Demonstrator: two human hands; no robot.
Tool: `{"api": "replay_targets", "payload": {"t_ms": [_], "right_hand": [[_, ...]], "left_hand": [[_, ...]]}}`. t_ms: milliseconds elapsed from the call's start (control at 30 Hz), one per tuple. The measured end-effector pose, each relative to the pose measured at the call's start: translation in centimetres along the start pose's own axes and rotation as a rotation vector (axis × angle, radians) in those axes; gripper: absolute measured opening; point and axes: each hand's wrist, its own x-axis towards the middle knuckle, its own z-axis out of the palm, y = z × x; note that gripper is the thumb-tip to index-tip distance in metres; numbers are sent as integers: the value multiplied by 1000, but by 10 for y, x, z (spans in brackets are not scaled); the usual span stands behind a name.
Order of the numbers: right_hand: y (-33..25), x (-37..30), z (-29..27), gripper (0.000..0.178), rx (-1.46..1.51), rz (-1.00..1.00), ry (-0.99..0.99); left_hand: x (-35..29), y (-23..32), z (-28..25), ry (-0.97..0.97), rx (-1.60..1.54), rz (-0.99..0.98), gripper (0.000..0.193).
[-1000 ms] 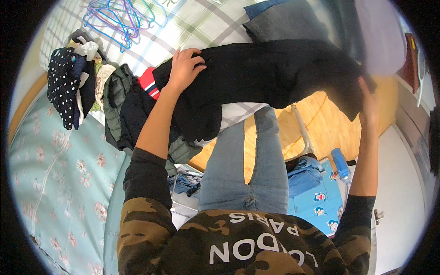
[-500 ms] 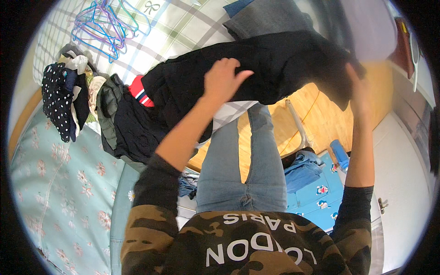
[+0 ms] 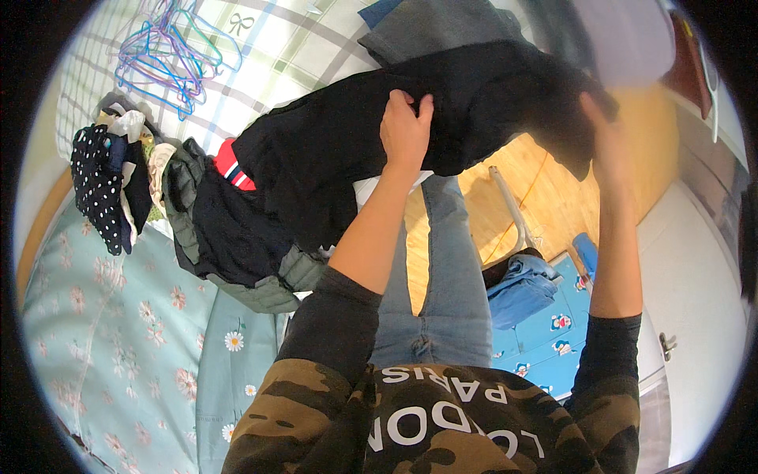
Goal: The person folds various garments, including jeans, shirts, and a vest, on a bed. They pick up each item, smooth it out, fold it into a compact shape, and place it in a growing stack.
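Note:
A long black garment (image 3: 332,110), like trousers in shape, stretches across in front of me from the clothes on the left to my right hand. My left hand (image 3: 407,130) is closed on its middle, thumb and fingers curled around a fold of the cloth. At the far right end, my right hand (image 3: 609,150) grips the garment's edge; its fingertips are partly blurred. Beneath the left part of the cloth lie a red piece with white and navy stripes (image 3: 234,164) and a grey-green padded garment (image 3: 296,268). Folded grey clothing (image 3: 442,31) rests just beyond the garment.
Several coloured hangers (image 3: 170,63) lie on the checked bed sheet (image 3: 272,51). A clothes pile with a polka-dot piece (image 3: 99,186) is at left, near a floral teal cover (image 3: 118,316). Lower right are folded jeans (image 3: 523,292), a blue patterned box (image 3: 553,355) and a white door (image 3: 695,316).
My left hand has moved right along the black garment, its thumb and fingers now closing on the cloth. My right hand keeps its end, shifted slightly. More of the grey-green garment shows.

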Motion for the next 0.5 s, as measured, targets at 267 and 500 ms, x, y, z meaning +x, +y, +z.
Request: {"api": "replay_targets", "payload": {"t_ms": [267,500], "right_hand": [[5,0,-3,43,51,-7,-23],[10,4,-2,43,-11,-53,-6]], "left_hand": [[-15,2,-1,-65,177,178,28],[-17,12,10,-30,169,140,30]]}}
